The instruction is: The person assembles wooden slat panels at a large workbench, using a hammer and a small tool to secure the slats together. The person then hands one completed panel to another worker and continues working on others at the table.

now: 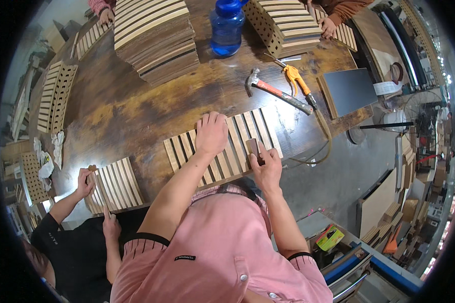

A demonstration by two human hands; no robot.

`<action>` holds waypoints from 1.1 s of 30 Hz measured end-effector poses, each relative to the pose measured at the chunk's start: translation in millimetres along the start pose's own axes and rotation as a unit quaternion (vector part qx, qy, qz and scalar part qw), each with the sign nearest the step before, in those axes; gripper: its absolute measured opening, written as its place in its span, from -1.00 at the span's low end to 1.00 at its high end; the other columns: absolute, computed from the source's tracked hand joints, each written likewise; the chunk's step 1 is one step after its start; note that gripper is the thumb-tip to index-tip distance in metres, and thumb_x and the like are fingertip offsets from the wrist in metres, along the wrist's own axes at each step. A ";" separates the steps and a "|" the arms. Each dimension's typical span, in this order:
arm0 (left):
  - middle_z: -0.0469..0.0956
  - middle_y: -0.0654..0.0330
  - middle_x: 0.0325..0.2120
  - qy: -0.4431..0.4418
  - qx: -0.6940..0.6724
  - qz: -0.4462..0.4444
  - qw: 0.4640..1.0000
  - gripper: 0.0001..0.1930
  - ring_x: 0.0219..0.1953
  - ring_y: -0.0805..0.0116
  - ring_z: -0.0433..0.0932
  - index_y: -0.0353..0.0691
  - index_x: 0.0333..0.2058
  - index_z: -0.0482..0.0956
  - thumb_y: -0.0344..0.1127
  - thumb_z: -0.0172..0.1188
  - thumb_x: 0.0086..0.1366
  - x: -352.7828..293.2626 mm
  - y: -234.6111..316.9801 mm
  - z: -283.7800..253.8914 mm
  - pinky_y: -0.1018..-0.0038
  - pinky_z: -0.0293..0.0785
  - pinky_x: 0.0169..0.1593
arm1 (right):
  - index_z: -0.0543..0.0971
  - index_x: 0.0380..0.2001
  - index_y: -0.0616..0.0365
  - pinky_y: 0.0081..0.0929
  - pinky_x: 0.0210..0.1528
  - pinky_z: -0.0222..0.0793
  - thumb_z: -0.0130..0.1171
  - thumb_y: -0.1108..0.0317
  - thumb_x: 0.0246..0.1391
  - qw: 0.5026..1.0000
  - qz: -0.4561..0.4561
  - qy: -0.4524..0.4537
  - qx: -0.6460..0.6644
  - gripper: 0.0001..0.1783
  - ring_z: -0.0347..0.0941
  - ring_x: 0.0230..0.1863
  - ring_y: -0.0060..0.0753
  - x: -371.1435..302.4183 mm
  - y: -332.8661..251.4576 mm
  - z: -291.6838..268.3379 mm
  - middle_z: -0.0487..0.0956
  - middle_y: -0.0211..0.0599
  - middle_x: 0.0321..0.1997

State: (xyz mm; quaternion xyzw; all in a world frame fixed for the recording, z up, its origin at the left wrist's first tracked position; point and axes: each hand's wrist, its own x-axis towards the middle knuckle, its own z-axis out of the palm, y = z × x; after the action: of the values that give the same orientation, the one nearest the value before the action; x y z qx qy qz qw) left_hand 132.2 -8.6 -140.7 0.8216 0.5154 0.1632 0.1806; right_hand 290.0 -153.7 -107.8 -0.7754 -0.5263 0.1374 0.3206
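Observation:
A slatted wooden panel, pale strips with dark gaps between them, lies at the table's near edge in front of me. My left hand is on the panel's middle, its bent fingers gripping the far edge. Between the thumb and fingers of my right hand is a small flat brown block, held against the slats on the panel's right side. The block's underside is hidden.
Beyond the panel lie a claw hammer and an orange air blow gun with its hose. A blue water jug stands near stacked panels. Co-workers' hands handle panels at left and across the table. A dark board lies right.

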 end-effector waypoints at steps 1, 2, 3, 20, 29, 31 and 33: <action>0.48 0.06 -0.06 0.000 0.001 -0.005 1.000 -0.79 0.08 -0.01 0.41 -0.20 -0.06 0.53 -0.34 0.05 0.38 -0.5 -0.6 0.4 0.07 0.28 0.18 | 0.73 -0.01 0.00 -0.15 -0.27 0.45 0.43 0.34 -0.03 1.000 0.011 0.009 0.009 -0.57 0.50 -0.36 -0.05 0.0 0.7 2.8 0.48 -0.20 -0.41; 0.48 0.07 -0.06 0.007 -0.005 -0.001 1.000 -0.79 0.08 0.00 0.41 -0.19 -0.06 0.53 -0.34 0.06 0.38 -1.1 -1.4 0.8 0.07 0.28 0.18 | 0.72 0.01 -0.02 -0.16 -0.26 0.44 0.41 0.36 -0.04 1.000 0.012 -0.004 0.007 -0.55 0.49 -0.34 -0.05 1.5 1.0 5.2 0.48 -0.20 -0.39; 0.48 0.07 -0.06 0.014 -0.011 0.005 1.000 -0.80 0.07 0.00 0.41 -0.19 -0.06 0.53 -0.34 0.06 0.38 -1.0 -2.3 1.1 0.07 0.28 0.18 | 0.72 0.01 -0.02 -0.16 -0.26 0.44 0.41 0.36 -0.04 1.000 0.011 -0.008 0.008 -0.55 0.49 -0.34 -0.05 5.5 0.5 8.6 0.48 -0.20 -0.39; 0.48 0.09 -0.05 0.003 0.022 -0.008 1.000 -0.78 0.09 0.03 0.42 -0.17 -0.06 0.53 -0.29 0.10 0.36 0.3 -2.8 1.0 0.10 0.31 0.18 | 0.76 -0.08 0.04 -0.20 -0.26 0.45 0.40 0.43 -0.08 0.998 -0.062 -0.009 -0.009 -0.61 0.51 -0.35 -0.10 2.3 -0.1 3.4 0.54 -0.23 -0.41; 0.48 0.05 -0.08 -0.002 0.026 0.000 1.000 -0.81 0.06 -0.01 0.42 -0.18 -0.07 0.52 -0.30 0.05 0.41 -3.6 1.1 -2.1 0.08 0.31 0.17 | 0.77 -0.13 -0.01 -0.15 -0.26 0.45 0.40 0.42 -0.10 0.996 -0.084 0.025 0.030 -0.64 0.52 -0.36 -0.07 38.8 0.3 33.3 0.55 -0.24 -0.41; 0.48 0.06 -0.08 0.001 0.028 0.001 1.000 -0.81 0.06 0.00 0.43 -0.17 -0.08 0.52 -0.30 0.05 0.41 -2.3 -0.1 -2.3 0.08 0.31 0.16 | 0.77 -0.14 -0.01 -0.15 -0.24 0.45 0.40 0.42 -0.09 0.996 -0.080 0.024 0.042 -0.64 0.52 -0.35 -0.06 42.9 -2.8 35.3 0.54 -0.23 -0.42; 0.49 0.07 -0.08 0.004 0.029 0.009 1.000 -0.82 0.05 0.00 0.43 -0.16 -0.09 0.52 -0.30 0.04 0.41 1.0 -1.3 0.6 0.08 0.31 0.16 | 0.77 -0.12 0.01 -0.13 -0.20 0.46 0.39 0.41 -0.07 0.995 -0.065 0.039 0.064 -0.65 0.53 -0.30 -0.04 48.6 -5.2 33.3 0.54 -0.20 -0.41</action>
State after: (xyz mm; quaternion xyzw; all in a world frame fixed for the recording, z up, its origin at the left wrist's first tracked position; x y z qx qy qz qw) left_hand 131.9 -7.2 -141.8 0.8303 0.5134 0.1531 0.1537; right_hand 287.7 -96.7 -123.6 -0.7221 -0.5530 0.1194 0.3982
